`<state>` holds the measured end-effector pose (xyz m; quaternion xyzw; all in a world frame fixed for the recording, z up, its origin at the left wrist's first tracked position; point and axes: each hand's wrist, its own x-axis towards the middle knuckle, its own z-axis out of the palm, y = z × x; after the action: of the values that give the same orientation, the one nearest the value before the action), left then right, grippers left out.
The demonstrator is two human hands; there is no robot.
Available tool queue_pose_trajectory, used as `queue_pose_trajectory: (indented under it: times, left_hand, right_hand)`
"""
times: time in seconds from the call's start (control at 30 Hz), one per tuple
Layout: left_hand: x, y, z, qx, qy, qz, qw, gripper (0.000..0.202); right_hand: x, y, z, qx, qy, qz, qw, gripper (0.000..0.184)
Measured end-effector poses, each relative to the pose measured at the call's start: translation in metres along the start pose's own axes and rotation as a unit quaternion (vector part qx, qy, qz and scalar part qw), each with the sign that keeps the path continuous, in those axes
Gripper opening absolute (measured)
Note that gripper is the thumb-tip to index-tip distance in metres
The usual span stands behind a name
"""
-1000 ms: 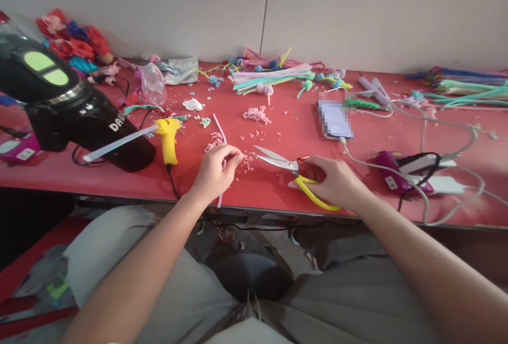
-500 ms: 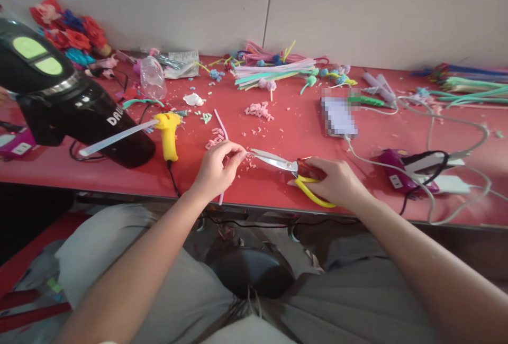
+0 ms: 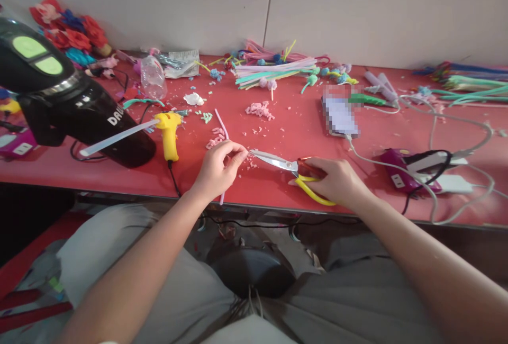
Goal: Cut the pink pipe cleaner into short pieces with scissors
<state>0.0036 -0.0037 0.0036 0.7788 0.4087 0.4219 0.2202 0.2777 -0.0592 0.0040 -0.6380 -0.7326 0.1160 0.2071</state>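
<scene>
The left hand (image 3: 218,168) is pinching a long pink fuzzy stick (image 3: 221,125) between its thumb and fingers, closed tight around it. The stick is running from the near edge of the red table (image 3: 278,190), up through the hand, and out toward the far side. The right hand (image 3: 337,180) is gripping the yellow handles of the scissors (image 3: 291,170), with fingers curled shut around them. The shiny blades are pointing left and their tips are sitting right next to the left fingertips (image 3: 240,154). The blades are looking almost closed.

Little pink cut bits (image 3: 216,140) are lying on the table just beyond the left hand. A yellow glue gun (image 3: 168,133) is standing to the left, near a big black machine (image 3: 67,106). More fuzzy sticks (image 3: 273,71) are piled at the far side by the wall. A phone (image 3: 340,116) is lying far right of the scissors, with white cables (image 3: 432,174) curling at the right.
</scene>
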Motion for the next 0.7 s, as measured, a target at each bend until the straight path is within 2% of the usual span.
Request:
queue_pose_trajectory:
  times: [0.7]
  left_hand:
    - [0.0002,0.001,0.0008,-0.002,0.0,-0.007,1.0,0.016]
  right_hand:
    - [0.0003,-0.0035,-0.0029,0.019,-0.019,0.027,0.999,0.059]
